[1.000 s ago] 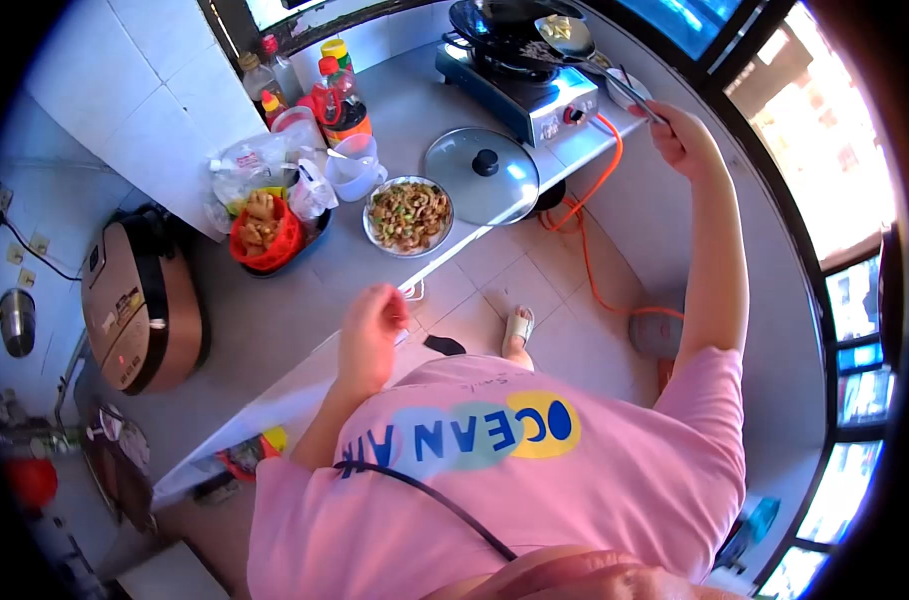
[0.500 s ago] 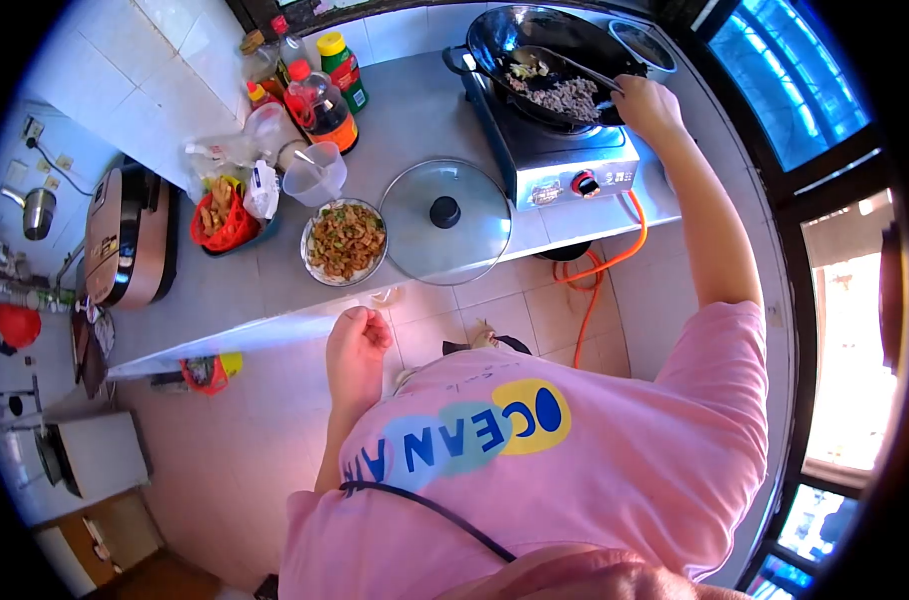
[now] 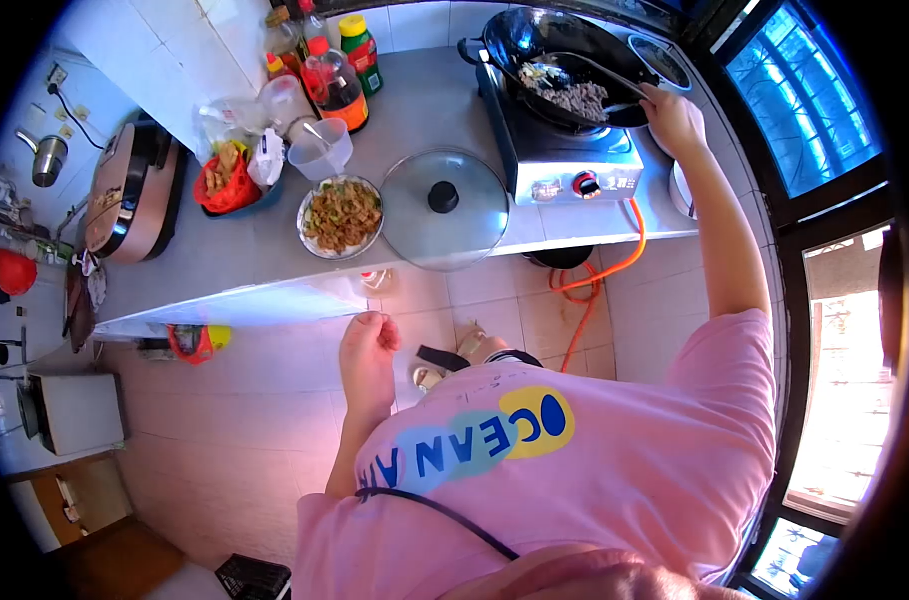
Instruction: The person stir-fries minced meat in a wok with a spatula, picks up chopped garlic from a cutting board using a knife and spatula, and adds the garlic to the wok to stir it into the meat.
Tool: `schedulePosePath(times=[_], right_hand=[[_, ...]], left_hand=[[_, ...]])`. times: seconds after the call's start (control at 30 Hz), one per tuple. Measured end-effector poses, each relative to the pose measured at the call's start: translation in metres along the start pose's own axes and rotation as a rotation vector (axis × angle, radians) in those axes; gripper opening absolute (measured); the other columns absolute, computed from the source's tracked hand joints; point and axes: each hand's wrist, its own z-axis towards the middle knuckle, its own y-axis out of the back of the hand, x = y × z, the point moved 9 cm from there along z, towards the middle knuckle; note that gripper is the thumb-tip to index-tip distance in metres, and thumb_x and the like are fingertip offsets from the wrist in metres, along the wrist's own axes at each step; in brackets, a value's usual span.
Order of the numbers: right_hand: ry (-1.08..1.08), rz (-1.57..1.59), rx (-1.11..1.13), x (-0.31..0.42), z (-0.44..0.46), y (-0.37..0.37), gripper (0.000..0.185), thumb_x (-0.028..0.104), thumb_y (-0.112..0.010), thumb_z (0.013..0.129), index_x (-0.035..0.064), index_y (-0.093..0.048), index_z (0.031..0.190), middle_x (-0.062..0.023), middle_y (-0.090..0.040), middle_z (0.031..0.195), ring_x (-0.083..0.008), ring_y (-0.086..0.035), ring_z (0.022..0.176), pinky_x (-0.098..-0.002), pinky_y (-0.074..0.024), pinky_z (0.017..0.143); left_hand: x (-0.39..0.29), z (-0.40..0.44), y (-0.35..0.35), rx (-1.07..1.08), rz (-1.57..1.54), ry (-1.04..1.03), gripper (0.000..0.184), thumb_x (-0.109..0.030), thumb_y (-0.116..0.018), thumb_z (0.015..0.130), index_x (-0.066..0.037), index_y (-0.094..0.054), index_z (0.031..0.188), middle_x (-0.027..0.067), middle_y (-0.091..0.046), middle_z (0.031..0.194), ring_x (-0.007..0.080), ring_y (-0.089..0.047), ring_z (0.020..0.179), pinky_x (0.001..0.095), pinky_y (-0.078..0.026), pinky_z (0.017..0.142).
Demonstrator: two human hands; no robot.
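Observation:
My right hand (image 3: 673, 120) is wrapped round the handle of a long metal spatula (image 3: 607, 74). The spatula reaches into a black wok (image 3: 515, 38), where its head lies among crumbled minced meat (image 3: 581, 98). Under the wok stands a gas stove (image 3: 575, 165) with a front knob. My left hand (image 3: 369, 345) hangs in front of my shirt, below the counter edge, its fingers curled with nothing seen in them. Nearest to it on the counter are a plate of cooked chopped food (image 3: 342, 215) and a glass lid (image 3: 415, 225) with a black knob.
Sauce bottles (image 3: 335, 85) and a green-and-red container (image 3: 361, 60) stand against the wall. A clear plastic tub (image 3: 320, 150), a red basket (image 3: 225, 185) and a rice cooker (image 3: 135, 190) line the counter (image 3: 245, 270). An orange hose (image 3: 630, 245) drops from the stove. A bowl (image 3: 660, 62) sits behind the wok.
The view has shifted slightly, showing more floor and my feet. My right hand still holds the spatula in the wok, and my left hand stays curled by my body.

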Motion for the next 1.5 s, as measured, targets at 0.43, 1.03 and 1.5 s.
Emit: schedulePosePath(times=[0.43,1.03,1.5], right_hand=[[0.136,0.009,-0.109,-0.006,0.036,-0.001,0.027,0.026,-0.056,0.083,0.0197,-0.061,0.109,-0.0115,-0.066,0.084,-0.0310,-0.064,0.079,-0.0419,-0.0506,0.067],[0.371,0.022,-0.209,-0.044,0.030,-0.013,0.030,0.019,-0.057,0.083,0.0214,-0.059,0.112,-0.0090,-0.062,0.078,-0.0284,-0.062,0.072,-0.0387,-0.0489,0.059],[0.360,0.013,-0.250,-0.011,0.030,-0.017,0.024,0.021,-0.055,0.083,0.0186,-0.060,0.106,-0.0091,-0.064,0.079,-0.0284,-0.063,0.071,-0.0396,-0.0499,0.059]], left_hand=[[0.017,-0.042,-0.032,-0.119,0.009,-0.110,0.007,-0.012,-0.050,0.088,-0.005,-0.052,0.088,0.0035,-0.054,0.079,0.0106,-0.048,0.069,0.0235,-0.040,0.065],[0.079,-0.049,-0.123,-0.090,-0.094,-0.139,0.007,-0.012,-0.051,0.089,-0.005,-0.051,0.089,0.0042,-0.054,0.080,0.0115,-0.050,0.070,0.0239,-0.039,0.063],[0.069,-0.056,-0.079,-0.151,-0.094,-0.142,0.008,-0.011,-0.053,0.087,-0.004,-0.053,0.090,0.0032,-0.056,0.076,0.0102,-0.050,0.066,0.0228,-0.039,0.061]])
